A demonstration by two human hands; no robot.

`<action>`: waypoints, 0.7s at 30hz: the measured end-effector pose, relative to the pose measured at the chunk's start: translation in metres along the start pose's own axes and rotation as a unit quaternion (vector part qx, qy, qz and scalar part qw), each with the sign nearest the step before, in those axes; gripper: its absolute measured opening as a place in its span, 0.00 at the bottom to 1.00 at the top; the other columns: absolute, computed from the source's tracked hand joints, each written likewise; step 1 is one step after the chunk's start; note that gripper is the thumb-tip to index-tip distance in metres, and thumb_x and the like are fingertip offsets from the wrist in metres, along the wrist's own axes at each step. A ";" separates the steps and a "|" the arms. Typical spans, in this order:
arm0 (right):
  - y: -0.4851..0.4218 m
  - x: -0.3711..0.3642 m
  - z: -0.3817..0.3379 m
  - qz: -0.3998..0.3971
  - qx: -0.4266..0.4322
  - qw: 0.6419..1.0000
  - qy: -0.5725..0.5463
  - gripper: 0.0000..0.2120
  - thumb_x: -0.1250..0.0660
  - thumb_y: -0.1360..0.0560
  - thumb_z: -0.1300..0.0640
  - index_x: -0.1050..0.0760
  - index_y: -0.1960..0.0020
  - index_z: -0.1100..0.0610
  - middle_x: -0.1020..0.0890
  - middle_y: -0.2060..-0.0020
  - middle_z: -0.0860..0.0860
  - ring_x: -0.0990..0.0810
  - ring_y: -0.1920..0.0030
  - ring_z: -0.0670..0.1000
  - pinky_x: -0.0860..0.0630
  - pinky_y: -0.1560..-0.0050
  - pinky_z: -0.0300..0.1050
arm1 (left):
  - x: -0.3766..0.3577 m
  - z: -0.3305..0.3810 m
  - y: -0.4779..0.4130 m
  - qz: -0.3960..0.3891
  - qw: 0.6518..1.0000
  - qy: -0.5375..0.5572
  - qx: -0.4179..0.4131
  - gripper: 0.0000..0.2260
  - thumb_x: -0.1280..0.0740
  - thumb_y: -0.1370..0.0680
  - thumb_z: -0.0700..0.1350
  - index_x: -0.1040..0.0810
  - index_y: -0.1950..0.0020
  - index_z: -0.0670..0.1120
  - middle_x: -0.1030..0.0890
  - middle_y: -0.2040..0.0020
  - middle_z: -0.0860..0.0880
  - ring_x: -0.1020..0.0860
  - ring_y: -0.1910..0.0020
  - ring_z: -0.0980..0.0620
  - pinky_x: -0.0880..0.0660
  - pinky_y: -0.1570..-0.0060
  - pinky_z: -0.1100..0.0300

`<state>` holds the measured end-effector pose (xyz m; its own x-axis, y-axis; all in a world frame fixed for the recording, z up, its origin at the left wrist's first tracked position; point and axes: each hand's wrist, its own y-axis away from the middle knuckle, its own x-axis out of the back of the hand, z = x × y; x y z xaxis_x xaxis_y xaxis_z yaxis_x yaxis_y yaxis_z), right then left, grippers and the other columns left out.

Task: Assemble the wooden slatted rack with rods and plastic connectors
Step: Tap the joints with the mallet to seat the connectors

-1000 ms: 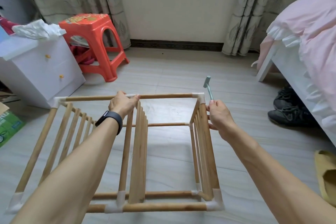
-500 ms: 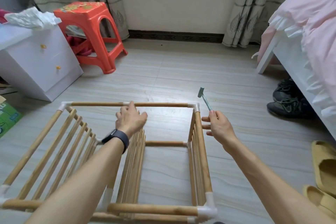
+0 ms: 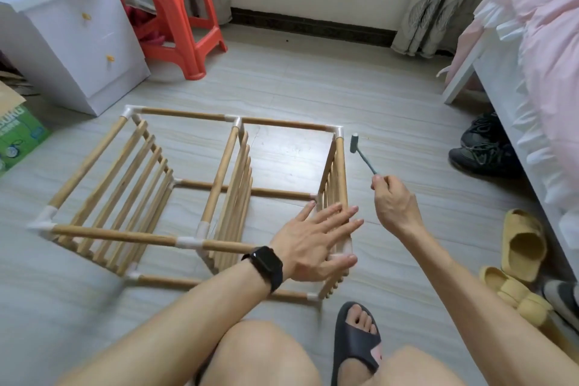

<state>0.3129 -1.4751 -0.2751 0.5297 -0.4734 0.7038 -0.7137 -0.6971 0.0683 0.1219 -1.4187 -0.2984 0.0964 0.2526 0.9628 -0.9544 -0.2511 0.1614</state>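
The rack [image 3: 219, 178] stood on the floor [image 3: 313, 88] at left and centre of the frame, lower than a second before. The left hand [image 3: 313, 244] had let go of the far top rod and was open, fingers spread, at the right end panel. The far right connector [image 3: 337, 131] had the hammer [image 3: 365, 160] just beside it. The right hand [image 3: 394, 200] pinched its handle, now away from the rack. Probably this joint was to be tapped next.

You see a bright room in soft, even daylight, with faint shadows on the pale floor [image 3: 313, 78] under the rack [image 3: 218, 178]. The rack's near left corner smears with motion blur, while the hammer [image 3: 354, 143] in your right hand [image 3: 396, 207] is sharp. The wide lens bows the bed [image 3: 532, 41] and cabinet [image 3: 78, 50] at the edges.
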 end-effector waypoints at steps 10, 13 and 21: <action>-0.024 0.017 -0.015 0.043 0.092 0.995 0.026 0.17 0.47 0.16 0.47 0.26 0.52 0.57 0.22 0.66 0.52 0.23 0.59 0.60 0.31 0.58 0.53 | 0.039 -0.035 -0.042 -0.022 0.997 -0.062 0.039 0.32 0.53 0.18 0.67 0.54 0.17 0.53 0.58 0.18 0.53 0.58 0.19 0.55 0.59 0.20 0.46; -0.039 0.016 -0.009 0.031 0.085 0.994 0.056 0.17 0.45 0.16 0.48 0.27 0.55 0.57 0.23 0.68 0.52 0.24 0.60 0.62 0.34 0.60 0.50 | 0.048 -0.034 -0.070 -0.016 0.994 -0.016 0.105 0.33 0.48 0.17 0.62 0.53 0.17 0.48 0.57 0.17 0.51 0.56 0.19 0.54 0.55 0.20 0.46; -0.068 -0.003 -0.001 0.007 0.109 0.992 0.070 0.14 0.46 0.16 0.47 0.30 0.52 0.55 0.20 0.65 0.57 0.25 0.62 0.63 0.33 0.61 0.52 | 0.009 0.007 -0.095 0.075 0.958 0.123 0.246 0.40 0.47 0.26 0.49 0.65 0.18 0.44 0.64 0.18 0.48 0.61 0.19 0.52 0.60 0.21 0.46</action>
<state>0.3593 -1.4261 -0.2809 0.4410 -0.4157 0.7954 -0.5968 -0.7978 -0.0860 0.2150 -1.3993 -0.3037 -0.1588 0.3774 0.9123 -0.6970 -0.6973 0.1671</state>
